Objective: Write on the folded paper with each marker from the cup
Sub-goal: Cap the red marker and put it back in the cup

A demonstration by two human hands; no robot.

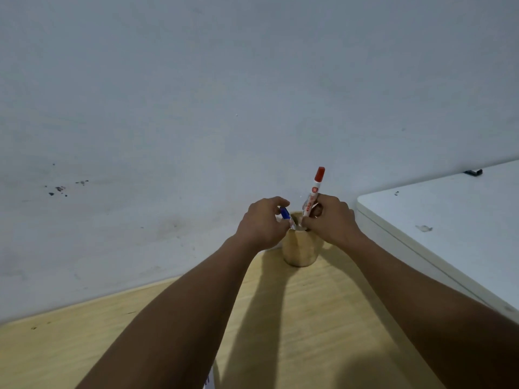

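Observation:
A light wooden cup [300,249] stands at the far edge of the wooden table [309,318], against the wall. My right hand [331,219] grips a red-capped white marker [314,189] upright, its lower end in the cup's mouth. My left hand [262,223] is closed around a blue-capped marker [286,214], which leans left out of the cup. A sliver of white paper [210,381] shows at the bottom edge, mostly hidden under my left forearm.
A pale wall [196,108] rises right behind the cup. A white table [449,220] stands to the right, with a small dark object [474,172] at its far edge.

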